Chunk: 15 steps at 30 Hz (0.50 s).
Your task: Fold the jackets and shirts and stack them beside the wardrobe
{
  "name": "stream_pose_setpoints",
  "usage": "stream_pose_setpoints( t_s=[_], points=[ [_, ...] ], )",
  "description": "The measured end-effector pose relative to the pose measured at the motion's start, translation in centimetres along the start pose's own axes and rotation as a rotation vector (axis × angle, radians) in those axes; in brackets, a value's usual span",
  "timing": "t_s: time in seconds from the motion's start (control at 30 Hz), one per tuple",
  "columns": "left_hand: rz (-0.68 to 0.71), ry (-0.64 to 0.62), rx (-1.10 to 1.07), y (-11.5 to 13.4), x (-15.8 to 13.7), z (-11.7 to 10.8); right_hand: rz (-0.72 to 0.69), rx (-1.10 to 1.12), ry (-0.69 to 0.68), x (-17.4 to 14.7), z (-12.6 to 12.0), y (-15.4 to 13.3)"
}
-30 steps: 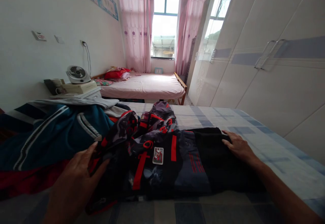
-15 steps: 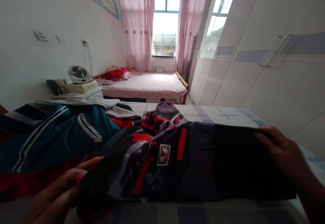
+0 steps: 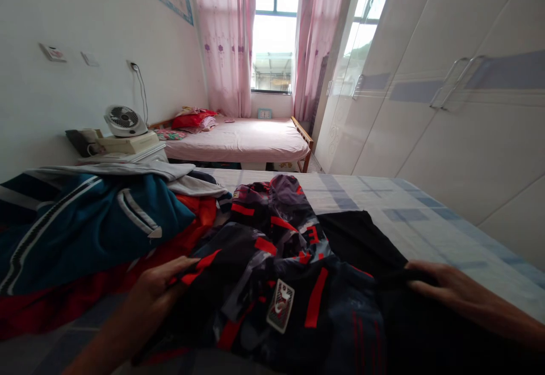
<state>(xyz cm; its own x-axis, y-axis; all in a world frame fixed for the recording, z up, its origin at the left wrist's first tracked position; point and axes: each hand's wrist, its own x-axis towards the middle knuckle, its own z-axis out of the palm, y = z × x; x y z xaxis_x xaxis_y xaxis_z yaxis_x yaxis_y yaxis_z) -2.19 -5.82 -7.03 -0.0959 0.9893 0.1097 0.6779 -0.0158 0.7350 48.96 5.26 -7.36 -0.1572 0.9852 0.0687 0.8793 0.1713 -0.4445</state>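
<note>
A black, grey and red patterned jacket [image 3: 293, 273] with a card-shaped badge lies over the bed in front of me, its plain black part to the right. My left hand [image 3: 164, 281] pinches the jacket's left side beside a red stripe. On the other side, my right hand [image 3: 434, 278] grips the black cloth, fingers closed over a fold. Part of the jacket nearest me is dark and hard to make out. Just left of it, a teal garment [image 3: 106, 216] with white-edged trim lies heaped over red cloth [image 3: 187, 236].
The bed in front has a checked sheet [image 3: 409, 213]. Beyond it stands a pink-covered bed [image 3: 247, 139] below the window. A small fan [image 3: 125, 121] sits on a box at the left. White wardrobes [image 3: 430, 137] line the right side.
The jacket, stretched out between both hands before, now sits lower and looser, its black part folded back. My right hand has moved left and down; my left hand has moved right and slightly up.
</note>
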Motion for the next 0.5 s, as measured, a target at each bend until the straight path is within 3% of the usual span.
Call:
stream_pose_setpoints(
  t_s=[0.07,0.1,0.2,0.23,0.33,0.43,0.5],
  points=[
    [0.038,0.064,-0.016,2.5,3.6,-0.5,-0.024,0.068,-0.099,2.2,-0.5,-0.6],
    [0.078,0.131,0.001,4.0,5.7,-0.9,0.003,0.076,-0.018,3.4,-1.3,-0.9],
    [0.232,0.434,0.016,9.9,12.4,-2.6,0.123,-0.025,0.585,6.8,-5.8,-1.8],
    [0.351,0.557,-0.034,12.0,14.2,-3.2,0.127,-0.06,0.779,7.4,-7.7,-2.1],
    [0.535,0.738,-0.097,17.1,17.4,-4.7,0.067,-0.145,1.186,7.4,-12.9,-2.8],
    [0.608,0.826,-0.088,17.7,16.6,-4.7,0.078,-0.164,1.285,4.9,-14.7,-2.6],
    [0.619,0.77,-0.087,15.0,14.7,-3.6,0.153,-0.132,1.151,2.6,-13.5,-1.3]
  ],
)
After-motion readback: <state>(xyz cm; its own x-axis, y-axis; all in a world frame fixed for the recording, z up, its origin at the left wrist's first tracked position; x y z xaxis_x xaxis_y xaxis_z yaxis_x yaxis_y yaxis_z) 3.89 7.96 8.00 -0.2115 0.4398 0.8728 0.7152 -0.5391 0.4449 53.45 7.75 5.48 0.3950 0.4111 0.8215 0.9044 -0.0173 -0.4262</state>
